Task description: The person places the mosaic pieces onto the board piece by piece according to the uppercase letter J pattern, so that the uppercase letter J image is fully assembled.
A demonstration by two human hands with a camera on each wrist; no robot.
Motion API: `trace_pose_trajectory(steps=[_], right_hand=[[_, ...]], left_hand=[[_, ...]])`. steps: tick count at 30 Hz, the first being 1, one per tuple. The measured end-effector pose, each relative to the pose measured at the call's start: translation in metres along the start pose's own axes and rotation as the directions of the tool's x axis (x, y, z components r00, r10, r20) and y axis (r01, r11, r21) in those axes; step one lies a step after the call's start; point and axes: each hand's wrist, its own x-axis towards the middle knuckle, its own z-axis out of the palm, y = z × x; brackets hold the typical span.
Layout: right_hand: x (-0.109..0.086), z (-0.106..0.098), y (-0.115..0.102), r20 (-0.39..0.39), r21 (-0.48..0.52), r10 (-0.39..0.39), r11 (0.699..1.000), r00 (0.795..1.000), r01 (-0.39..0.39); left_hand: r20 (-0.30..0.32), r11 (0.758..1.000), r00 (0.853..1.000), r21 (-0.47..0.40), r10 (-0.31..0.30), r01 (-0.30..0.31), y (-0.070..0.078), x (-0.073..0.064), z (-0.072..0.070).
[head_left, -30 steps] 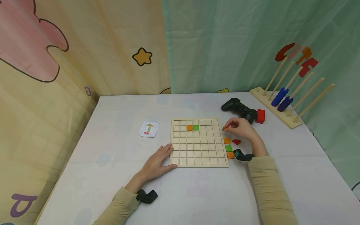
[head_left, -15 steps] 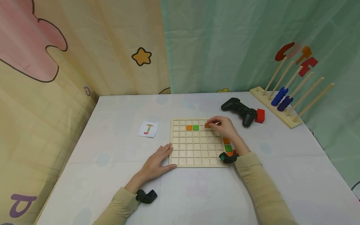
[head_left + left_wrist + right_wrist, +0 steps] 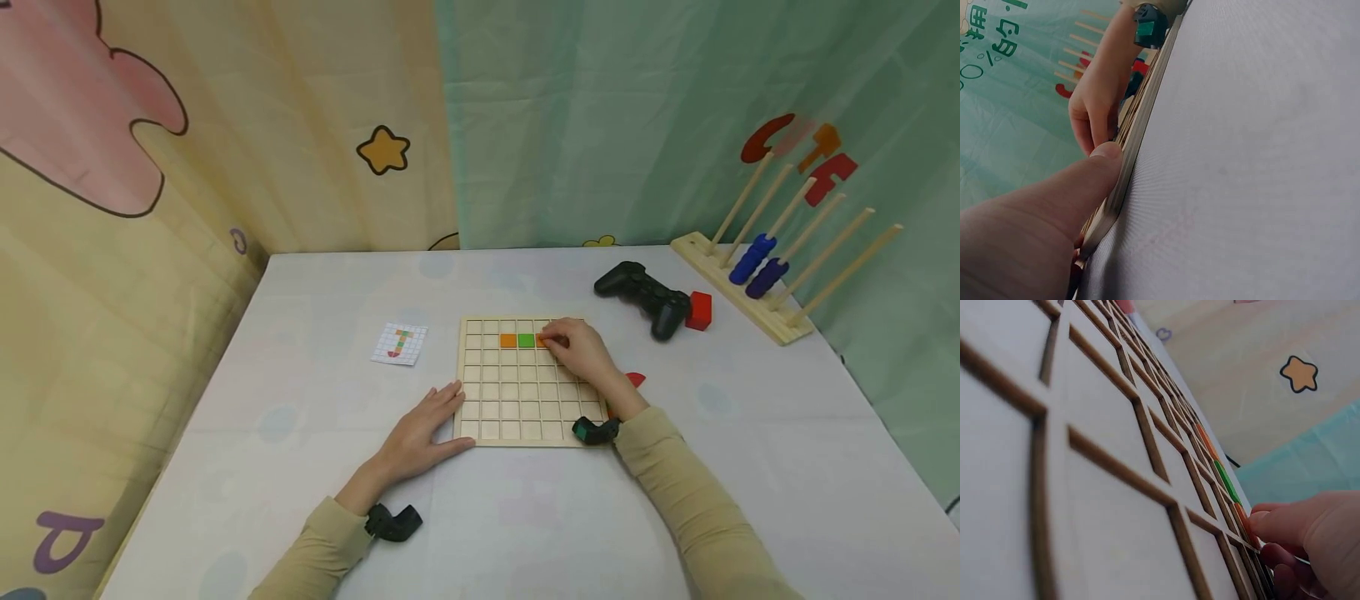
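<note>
My right hand point(image 3: 581, 348) is over the upper right part of a wooden grid board point(image 3: 500, 392). Its fingertips hold an orange square tile point(image 3: 1242, 520) at the cell right of the green tile point(image 3: 527, 340). Another orange tile point(image 3: 508, 340) lies left of the green one, in the same row. In the right wrist view the held tile looks level with the others, its far edge covered by my fingers. My left hand point(image 3: 420, 433) lies with fingers extended against the board's left edge and lower left corner, its thumb point(image 3: 1105, 153) on the rim.
A card with a coloured grid pattern point(image 3: 400, 344) lies left of the board. A red piece point(image 3: 635, 379) shows behind my right wrist, which hides the tiles there. Beyond are a black game controller point(image 3: 645, 297), a red block point(image 3: 699, 311) and a wooden peg rack point(image 3: 738, 287) with blue beads.
My right hand has carried the orange tile left from beside the board, over the grid, to the cell beside the green tile. My left hand has stayed at the board's edge.
</note>
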Motion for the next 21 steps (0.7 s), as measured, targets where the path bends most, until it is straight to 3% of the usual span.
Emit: trace_pose_trajectory(steps=[3, 10, 15, 21], right_hand=[[-0.001, -0.005, -0.002, 0.04, -0.007, -0.009, 1.0, 0.999, 0.009], [-0.012, -0.046, 0.0, 0.143, 0.132, 0.128, 0.98, 0.981, -0.147], [-0.021, -0.073, 0.01, 0.142, 0.178, 0.143, 0.97, 0.979, -0.168], [-0.03, -0.086, 0.022, 0.158, 0.196, 0.155, 0.963, 0.975, -0.185]], left_hand=[[0.006, 1.0, 1.0, 0.005, -0.003, 0.003, 0.0, 0.0, 0.0], [-0.004, 1.0, 1.0, -0.002, 0.008, -0.008, 0.001, 0.0, -0.001], [-0.011, 1.0, 1.0, 0.005, 0.006, -0.006, 0.002, 0.0, -0.002], [-0.002, 1.0, 1.0, 0.023, -0.006, 0.006, 0.001, 0.0, -0.001]])
